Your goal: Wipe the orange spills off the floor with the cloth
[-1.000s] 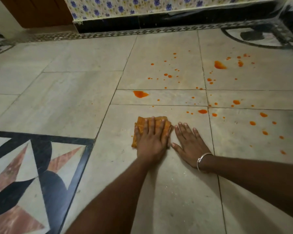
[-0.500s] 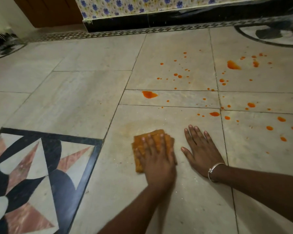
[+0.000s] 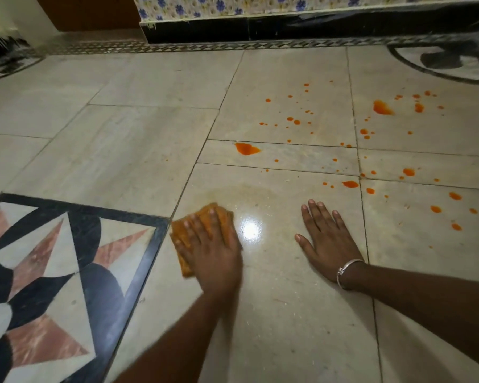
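Centrally, the left hand (image 3: 213, 252) lies flat with fingers spread, pressing the folded orange cloth (image 3: 223, 217) onto the floor (image 3: 122, 150) just beside the dark inlaid border (image 3: 155, 244); the right hand (image 3: 327, 241) rests open-palmed on bare tile, holding nothing. Soft, light and probably damp, the cloth should slide easily and is best driven by palm pressure from above. Orange spills (image 3: 246, 148) lie farther out.

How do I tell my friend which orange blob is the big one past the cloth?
Find the star-pattern inlay on the left; the left hand presses the orange cloth beside its black border. Beyond the cloth, on the narrow strip tile, sits the blob: that strip's largest puddle, alone at its left end.
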{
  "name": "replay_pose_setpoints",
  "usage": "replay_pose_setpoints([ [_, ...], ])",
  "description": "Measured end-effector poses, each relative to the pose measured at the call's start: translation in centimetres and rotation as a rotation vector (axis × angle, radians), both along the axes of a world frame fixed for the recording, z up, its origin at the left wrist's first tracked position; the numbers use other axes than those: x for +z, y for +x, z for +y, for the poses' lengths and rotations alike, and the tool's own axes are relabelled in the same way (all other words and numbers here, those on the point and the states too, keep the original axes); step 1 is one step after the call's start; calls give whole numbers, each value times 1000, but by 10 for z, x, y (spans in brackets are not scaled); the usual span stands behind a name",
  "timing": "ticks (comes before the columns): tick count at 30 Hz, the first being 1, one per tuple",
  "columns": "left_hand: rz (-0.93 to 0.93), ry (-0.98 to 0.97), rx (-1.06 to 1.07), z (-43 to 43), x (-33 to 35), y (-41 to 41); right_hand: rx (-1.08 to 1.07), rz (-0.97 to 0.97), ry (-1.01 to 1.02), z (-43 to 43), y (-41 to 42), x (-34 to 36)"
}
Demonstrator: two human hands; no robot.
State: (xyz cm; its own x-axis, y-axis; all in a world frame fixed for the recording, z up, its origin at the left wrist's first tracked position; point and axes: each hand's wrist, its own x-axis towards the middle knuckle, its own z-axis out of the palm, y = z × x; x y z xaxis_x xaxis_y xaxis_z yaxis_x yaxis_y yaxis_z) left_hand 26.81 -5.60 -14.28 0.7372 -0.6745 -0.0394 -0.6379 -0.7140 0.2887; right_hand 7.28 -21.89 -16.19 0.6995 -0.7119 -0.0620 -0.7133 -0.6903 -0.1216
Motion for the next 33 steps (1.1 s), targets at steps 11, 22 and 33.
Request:
replay_pose_setpoints([
  [11, -10, 54, -335, -82, -4, 2, 2, 15, -7, -1, -4, -2],
  [22, -90, 10, 201, 34, -3, 14, 68, 153, 79, -1, 9, 16],
  [33, 402, -78, 177, 34, 63, -60, 18, -137, 497, 36, 66, 74],
])
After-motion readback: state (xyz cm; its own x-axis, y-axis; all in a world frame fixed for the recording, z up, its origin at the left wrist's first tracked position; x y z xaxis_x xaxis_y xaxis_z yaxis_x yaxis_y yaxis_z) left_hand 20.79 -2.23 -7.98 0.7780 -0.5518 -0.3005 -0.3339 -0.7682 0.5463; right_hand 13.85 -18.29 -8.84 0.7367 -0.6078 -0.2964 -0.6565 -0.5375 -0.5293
